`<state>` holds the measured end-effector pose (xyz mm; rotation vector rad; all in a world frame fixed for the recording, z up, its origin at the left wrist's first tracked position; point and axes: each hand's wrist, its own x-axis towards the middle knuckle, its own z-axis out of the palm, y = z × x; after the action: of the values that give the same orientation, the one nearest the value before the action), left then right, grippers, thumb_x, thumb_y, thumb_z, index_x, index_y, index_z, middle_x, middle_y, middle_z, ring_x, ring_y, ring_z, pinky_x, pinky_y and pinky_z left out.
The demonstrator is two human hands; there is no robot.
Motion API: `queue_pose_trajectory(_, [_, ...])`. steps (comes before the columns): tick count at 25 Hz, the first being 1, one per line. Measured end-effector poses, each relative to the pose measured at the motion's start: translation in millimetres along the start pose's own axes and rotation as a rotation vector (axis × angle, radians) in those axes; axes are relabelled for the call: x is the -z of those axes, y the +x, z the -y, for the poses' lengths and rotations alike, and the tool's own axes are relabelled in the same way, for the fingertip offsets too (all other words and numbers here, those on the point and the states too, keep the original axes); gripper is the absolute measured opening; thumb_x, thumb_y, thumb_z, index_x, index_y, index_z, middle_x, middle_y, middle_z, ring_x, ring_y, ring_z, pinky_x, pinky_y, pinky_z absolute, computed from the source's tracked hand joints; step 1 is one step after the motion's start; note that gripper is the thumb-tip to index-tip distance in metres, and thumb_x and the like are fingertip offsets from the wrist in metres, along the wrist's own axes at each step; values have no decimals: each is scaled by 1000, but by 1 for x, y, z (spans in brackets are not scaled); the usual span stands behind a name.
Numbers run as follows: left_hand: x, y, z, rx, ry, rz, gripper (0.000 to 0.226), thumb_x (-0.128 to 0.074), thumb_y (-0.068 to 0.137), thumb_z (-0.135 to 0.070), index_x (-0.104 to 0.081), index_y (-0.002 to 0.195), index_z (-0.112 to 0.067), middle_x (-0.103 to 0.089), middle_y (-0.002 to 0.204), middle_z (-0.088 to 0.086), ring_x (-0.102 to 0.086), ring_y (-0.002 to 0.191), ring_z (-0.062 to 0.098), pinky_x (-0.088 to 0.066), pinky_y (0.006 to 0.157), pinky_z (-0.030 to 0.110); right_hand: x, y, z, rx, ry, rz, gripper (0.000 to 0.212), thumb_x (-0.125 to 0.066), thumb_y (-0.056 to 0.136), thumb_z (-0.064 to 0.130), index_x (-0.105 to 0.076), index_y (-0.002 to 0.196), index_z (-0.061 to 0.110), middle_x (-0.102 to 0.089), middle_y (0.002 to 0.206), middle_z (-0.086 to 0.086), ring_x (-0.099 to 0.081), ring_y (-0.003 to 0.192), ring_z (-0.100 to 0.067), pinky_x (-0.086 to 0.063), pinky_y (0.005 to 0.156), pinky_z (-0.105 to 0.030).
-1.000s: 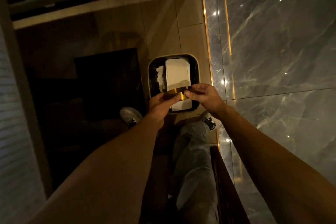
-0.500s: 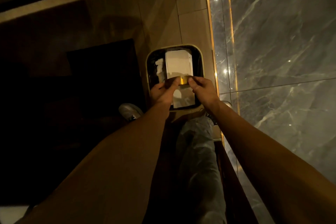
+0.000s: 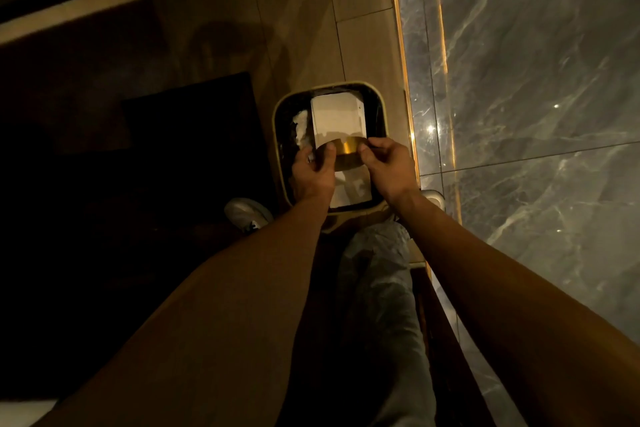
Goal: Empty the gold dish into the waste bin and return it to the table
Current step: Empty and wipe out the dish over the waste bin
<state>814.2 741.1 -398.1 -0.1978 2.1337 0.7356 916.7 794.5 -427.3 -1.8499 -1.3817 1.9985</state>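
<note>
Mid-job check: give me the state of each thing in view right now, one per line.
gold dish: held over the bin, gripped from both sides.
waste bin: open, white paper and a white box inside.
left hand: fingers closed on the dish's left side.
right hand: fingers closed on the dish's right side.

Head camera looks steeply down, near the waste bin (image 3: 277,135).

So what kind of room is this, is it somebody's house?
Probably indoors in a smart home or hotel, though I can't be sure. The wall is shiny grey marble with a gold trim strip, the floor is big smooth tiles, and a small waste bin stands beside the wall.
</note>
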Motion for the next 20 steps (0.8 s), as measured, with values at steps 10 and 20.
queue_pose_trajectory(10, [0,15,16,-187,221,95,60,-57,85,-21,-46,143,-27,-54,135,12,-54,124,27,-47,103,40,2,0,1,29,-145,101,35,-42,99,11,-54,133,12,-64,116,-4,-55,112,-12,-38,81,-9])
queue_pose_trajectory(20, [6,6,13,-349,513,208,105,-84,68,-9,-26,153,-27,-28,145,16,-42,132,33,-40,110,39,8,-3,3,56,-221,17,44,-40,96,1,-49,137,13,-63,109,-6,-57,79,1,-43,61,2])
